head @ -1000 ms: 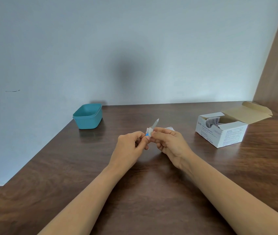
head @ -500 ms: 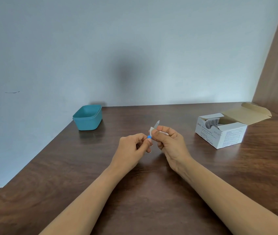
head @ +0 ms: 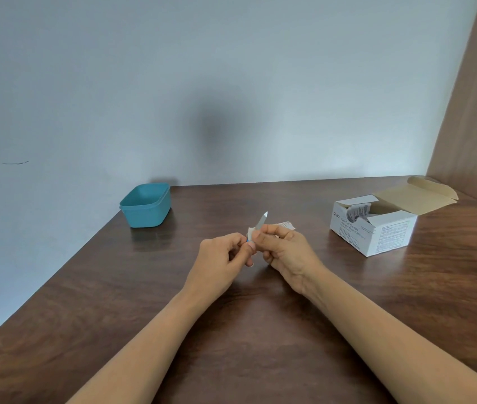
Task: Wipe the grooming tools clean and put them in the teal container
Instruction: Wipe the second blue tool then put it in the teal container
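Right of the teal container [head: 145, 205], the left hand [head: 219, 258] pinches a nail file [head: 261, 220] by its blue end; the right hand [head: 286, 252] clamps a white wipe [head: 250, 231] round the blade, fingers [head: 263, 237] curled.

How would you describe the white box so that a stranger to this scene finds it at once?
Start at the wooden table and look to its right side, near the wall panel. There stands a white cardboard box, its tan lid flipped open. Unlike the plain teal container far left, it bears printed text.
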`<move>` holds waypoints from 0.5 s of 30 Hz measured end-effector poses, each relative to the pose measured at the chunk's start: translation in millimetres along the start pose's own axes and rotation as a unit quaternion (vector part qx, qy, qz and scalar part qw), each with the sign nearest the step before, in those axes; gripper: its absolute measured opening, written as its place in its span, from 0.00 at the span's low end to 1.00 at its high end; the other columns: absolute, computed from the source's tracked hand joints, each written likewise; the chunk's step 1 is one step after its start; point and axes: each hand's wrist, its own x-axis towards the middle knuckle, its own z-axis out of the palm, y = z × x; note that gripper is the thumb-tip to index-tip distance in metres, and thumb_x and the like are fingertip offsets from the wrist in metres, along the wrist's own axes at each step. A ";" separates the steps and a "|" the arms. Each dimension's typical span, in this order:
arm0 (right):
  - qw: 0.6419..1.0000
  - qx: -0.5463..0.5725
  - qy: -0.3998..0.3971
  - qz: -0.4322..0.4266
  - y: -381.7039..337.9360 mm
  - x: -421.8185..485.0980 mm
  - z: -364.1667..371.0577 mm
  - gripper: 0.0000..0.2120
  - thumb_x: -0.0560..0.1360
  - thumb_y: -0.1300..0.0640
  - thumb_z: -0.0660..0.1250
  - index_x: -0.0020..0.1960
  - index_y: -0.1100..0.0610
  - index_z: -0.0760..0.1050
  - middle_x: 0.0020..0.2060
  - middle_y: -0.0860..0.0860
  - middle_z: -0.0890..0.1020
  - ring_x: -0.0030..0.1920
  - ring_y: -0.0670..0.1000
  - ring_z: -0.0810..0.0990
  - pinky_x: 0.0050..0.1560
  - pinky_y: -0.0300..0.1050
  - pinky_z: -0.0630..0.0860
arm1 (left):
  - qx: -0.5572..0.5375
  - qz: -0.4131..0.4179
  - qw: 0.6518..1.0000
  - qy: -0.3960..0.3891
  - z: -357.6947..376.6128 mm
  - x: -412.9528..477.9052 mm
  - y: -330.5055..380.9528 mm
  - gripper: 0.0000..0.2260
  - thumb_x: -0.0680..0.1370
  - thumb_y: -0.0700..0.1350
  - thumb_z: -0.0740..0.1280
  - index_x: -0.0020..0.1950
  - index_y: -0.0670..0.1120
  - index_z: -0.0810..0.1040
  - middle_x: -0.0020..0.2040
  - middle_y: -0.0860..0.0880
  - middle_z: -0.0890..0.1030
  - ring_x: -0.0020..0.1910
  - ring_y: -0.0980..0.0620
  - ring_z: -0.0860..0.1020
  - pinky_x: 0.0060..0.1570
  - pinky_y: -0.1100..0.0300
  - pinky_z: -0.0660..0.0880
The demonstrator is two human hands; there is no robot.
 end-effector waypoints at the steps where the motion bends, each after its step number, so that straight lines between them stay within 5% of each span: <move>1: 1.000 -0.016 -0.002 -0.002 0.4 0.1 -0.4 0.07 0.70 0.65 0.73 0.46 0.59 0.77 0.35 0.52 0.84 0.36 0.47 0.78 0.34 0.36 0.70 | 0.004 -0.002 1.000 -0.003 -0.3 0.0 -0.2 0.09 0.79 0.48 0.65 0.42 0.48 0.82 0.32 0.56 0.82 0.31 0.57 0.78 0.34 0.68 0.73; 9: 0.989 0.043 0.103 -0.100 0.5 0.2 -2.0 0.09 0.69 0.63 0.75 0.44 0.55 0.76 0.37 0.50 0.85 0.38 0.47 0.79 0.39 0.39 0.69 | -0.014 -0.005 1.000 -0.022 2.7 -0.1 2.5 0.08 0.79 0.48 0.66 0.43 0.48 0.82 0.33 0.58 0.83 0.31 0.53 0.78 0.35 0.62 0.75; 15: 0.996 -0.066 0.039 -0.049 3.9 0.8 -1.9 0.13 0.67 0.60 0.77 0.49 0.59 0.78 0.38 0.51 0.83 0.39 0.49 0.79 0.39 0.40 0.70 | 0.019 0.003 1.000 -0.013 2.2 -0.3 -0.5 0.09 0.79 0.48 0.65 0.43 0.48 0.82 0.32 0.57 0.82 0.31 0.59 0.78 0.34 0.71 0.72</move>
